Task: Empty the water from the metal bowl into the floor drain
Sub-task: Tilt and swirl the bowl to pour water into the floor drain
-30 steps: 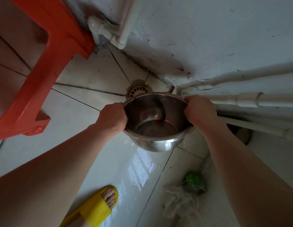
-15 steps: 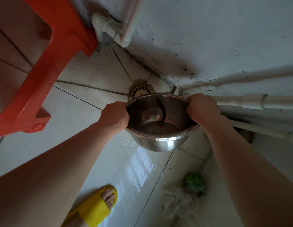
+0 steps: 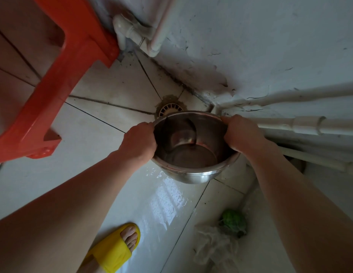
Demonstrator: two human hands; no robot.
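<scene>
- Tiled floor, pale and wet in front of the bowl; cracked white wall with pipes along its base.
- Floor drain at the corner, just beyond the bowl's far rim.
- Metal bowl held above the floor, some water inside.
- Left hand and right hand: fingers of both closed around opposite rim edges.
- Red stool at left.

Both hands grip metal bowl by rim: left hand on left side, right hand on right. Bowl held above wet tiled floor, just in front of floor drain. Orange stool upper left; yellow slipper below; green object lower right.
</scene>
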